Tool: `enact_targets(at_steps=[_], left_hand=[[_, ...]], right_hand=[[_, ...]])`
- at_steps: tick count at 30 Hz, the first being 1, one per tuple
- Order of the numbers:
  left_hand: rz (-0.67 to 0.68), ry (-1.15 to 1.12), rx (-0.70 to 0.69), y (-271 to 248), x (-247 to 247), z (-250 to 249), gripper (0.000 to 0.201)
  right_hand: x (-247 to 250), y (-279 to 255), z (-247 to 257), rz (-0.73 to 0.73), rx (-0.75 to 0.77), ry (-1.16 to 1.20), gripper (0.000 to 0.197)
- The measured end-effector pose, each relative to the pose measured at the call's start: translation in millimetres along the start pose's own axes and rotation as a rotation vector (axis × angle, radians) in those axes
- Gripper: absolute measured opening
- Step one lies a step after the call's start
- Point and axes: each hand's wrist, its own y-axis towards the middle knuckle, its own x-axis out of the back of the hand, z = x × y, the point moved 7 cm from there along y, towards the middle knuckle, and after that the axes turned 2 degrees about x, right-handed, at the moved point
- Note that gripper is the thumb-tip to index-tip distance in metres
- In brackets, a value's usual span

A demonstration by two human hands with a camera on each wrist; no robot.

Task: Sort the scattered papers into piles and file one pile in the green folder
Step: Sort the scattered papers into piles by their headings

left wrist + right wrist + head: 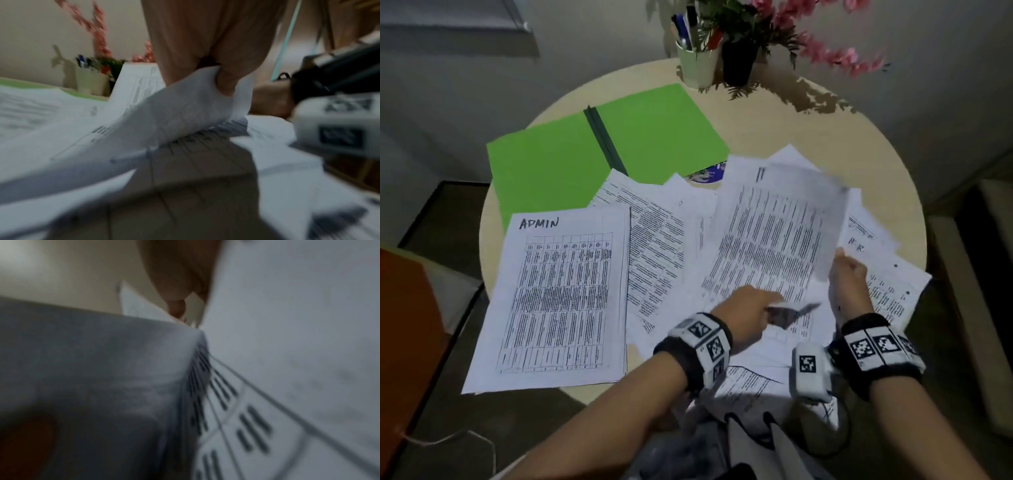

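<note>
Scene: While both hands work over the heap, a round beige tabletop carries all the things.
Lifted sheet: a white printed sheet with dense table rows is raised and tilted above the heap, blurred; its long axis runs from the near left to the far right, and its far edge points toward the plants.
Right hand: the right hand pinches the near right corner of the lifted sheet, with the thumb and curled fingers closed on the paper.
Left hand: the left hand is curled at the near edge of the same heap, and its grip is closed on a bent white paper edge; in the left wrist view the fingers press into the fold.
Scattered papers: loose white printed sheets lie overlapping in the middle and at the right of the tabletop, pointing in different directions.
ADMIN pile: a neat pile of white sheets with the handwritten word ADMIN lies at the near left, long axis going away from the person, and its near corner hangs over the tabletop edge.
Green folder: the open bright green paper folder with a dark green spine lies flat at the far left, its spine running away from the person; the papers overlap its near edge.
Far edge: a pale cup of pens stands just beside a black pot with pink flowers.
Right wrist view: too blurred, only paper and a fingertip are seen.
</note>
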Motion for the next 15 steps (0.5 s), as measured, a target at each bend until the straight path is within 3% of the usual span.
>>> enact_targets(at_steps=[2,6,9,11,13,15], left_hand=[[0.065,0.067,-0.020,-5,-17,4,0.038],[0.161,0.145,-0.091,-9,-26,9,0.026],[0.294,0.082,0.028,-10,-22,20,0.048],[0.335,-0.048,0.129,-11,-16,32,0.061],[0.125,-0.262,0.192,-10,7,46,0.067],[-0.234,-0.161,0.314,-8,40,72,0.076]], right_hand=[[-8,-5,-6,0.092,-0.053,-0.014,0.067],[-11,-16,-12,0.170,-0.016,-0.063,0.036],[-17,-18,-17,0.247,-0.009,-0.100,0.033],[-10,-13,-21,0.159,-0.010,-0.166,0.037],[5,-11,-20,0.038,-0.015,-0.130,0.037],[32,-9,-19,-0.117,-0.014,-0.069,0.038]])
